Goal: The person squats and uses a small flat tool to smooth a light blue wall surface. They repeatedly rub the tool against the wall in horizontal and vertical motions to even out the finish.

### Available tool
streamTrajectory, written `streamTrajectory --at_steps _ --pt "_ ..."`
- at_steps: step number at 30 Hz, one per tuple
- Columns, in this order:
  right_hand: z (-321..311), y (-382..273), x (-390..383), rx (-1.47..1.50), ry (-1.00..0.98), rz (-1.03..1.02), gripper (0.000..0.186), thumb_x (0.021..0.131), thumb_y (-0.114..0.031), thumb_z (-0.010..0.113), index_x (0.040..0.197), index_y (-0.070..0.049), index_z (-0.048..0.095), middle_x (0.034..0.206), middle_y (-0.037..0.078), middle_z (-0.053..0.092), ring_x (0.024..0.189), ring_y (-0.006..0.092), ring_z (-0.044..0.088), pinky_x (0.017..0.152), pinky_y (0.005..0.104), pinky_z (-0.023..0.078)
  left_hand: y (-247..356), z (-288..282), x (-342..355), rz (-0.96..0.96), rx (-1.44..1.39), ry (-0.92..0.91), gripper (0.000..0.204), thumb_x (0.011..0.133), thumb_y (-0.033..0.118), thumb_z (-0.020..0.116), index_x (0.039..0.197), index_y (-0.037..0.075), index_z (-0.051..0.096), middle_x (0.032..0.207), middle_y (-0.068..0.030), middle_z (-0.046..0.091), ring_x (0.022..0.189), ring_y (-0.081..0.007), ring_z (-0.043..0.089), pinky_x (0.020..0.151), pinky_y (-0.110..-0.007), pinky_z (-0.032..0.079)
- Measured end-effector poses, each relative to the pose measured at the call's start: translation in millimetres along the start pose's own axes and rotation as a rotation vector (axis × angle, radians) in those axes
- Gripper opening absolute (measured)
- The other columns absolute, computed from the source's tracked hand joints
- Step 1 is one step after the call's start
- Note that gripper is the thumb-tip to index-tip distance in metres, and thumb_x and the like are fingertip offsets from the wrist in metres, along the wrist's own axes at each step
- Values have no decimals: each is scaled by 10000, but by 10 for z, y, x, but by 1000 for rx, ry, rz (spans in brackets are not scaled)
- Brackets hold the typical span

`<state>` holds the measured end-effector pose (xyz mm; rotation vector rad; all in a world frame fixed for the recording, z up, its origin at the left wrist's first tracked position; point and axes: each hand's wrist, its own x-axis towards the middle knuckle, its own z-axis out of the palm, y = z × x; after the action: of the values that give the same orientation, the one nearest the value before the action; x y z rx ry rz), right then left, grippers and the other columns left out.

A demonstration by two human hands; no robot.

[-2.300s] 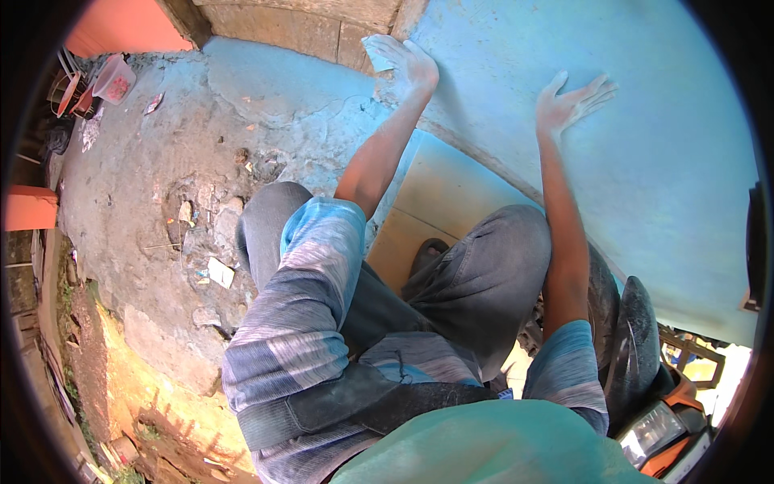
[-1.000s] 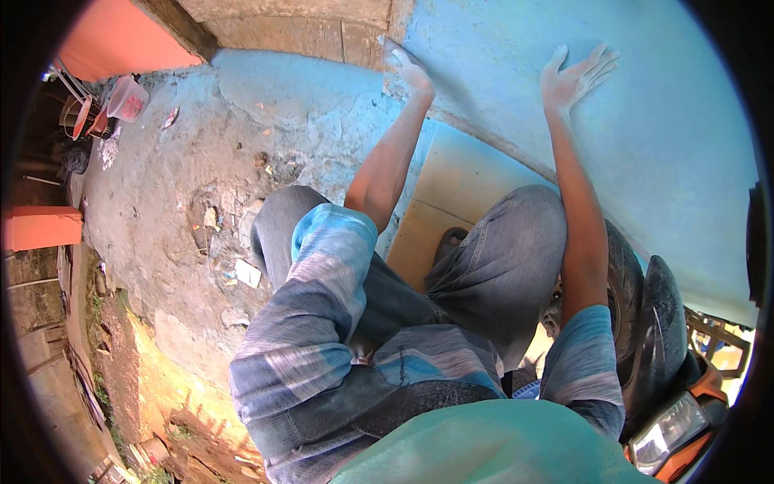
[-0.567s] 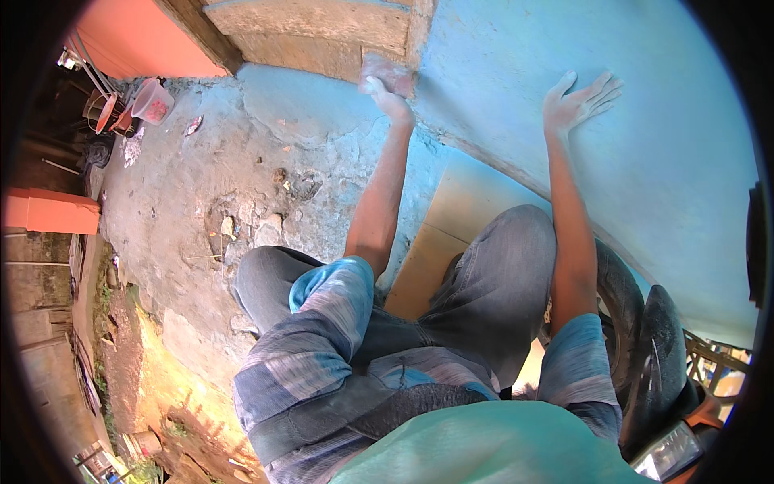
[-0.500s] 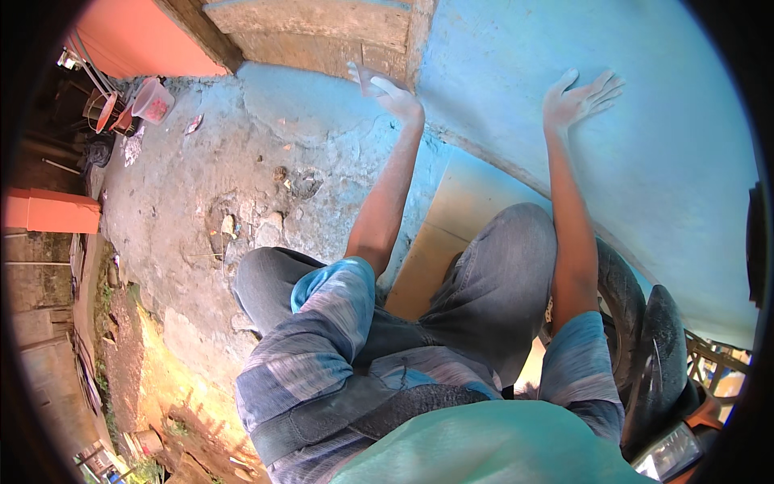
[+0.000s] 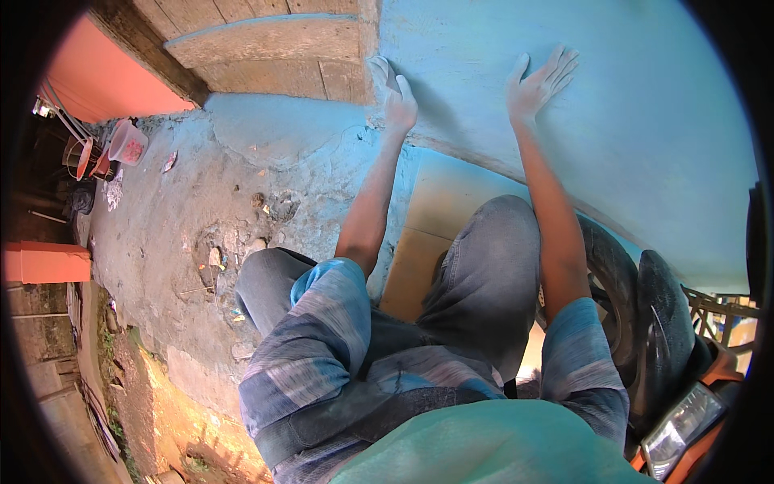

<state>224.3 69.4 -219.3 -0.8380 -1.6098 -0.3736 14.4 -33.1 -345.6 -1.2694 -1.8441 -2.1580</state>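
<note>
Your hands press a pale blue wall (image 5: 645,145), you wear a blue-and-grey striped shirt (image 5: 322,355) and faded grey jeans (image 5: 484,282), a tan cardboard sheet (image 5: 439,210) lies under you on blue-stained grey concrete ground (image 5: 177,218), beside an orange pillar (image 5: 44,262).

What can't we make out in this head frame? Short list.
- Left hand: holds a small pale thing on the blue wall; fingers cover most of it, kind unclear.
- Feet: hidden under the knees.
- Motorbike: cut off by the lower right rim.
- Pink bucket contents: too small.
</note>
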Motion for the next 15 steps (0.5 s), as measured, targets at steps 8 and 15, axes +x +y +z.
streamTrajectory --at_steps 8,15 --pt "-62 37 -40 -1 20 1 783 1077 -347 563 1703 -11 233 1771 285 180 1638 496 151 1309 641 115 29 84 -31 18 97 -51 705 1134 203 410 1691 -92 95 1768 -323 117 1657 -436 109 1327 -509 127" --pt "-16 103 -40 -64 -127 119 809 1048 -290 605 1684 37 226 1752 330 164 1633 522 129 1314 643 105 239 206 32 73 72 -55 629 1149 260 477 1616 -137 333 1728 -294 302 1629 -406 246 1345 -452 147"
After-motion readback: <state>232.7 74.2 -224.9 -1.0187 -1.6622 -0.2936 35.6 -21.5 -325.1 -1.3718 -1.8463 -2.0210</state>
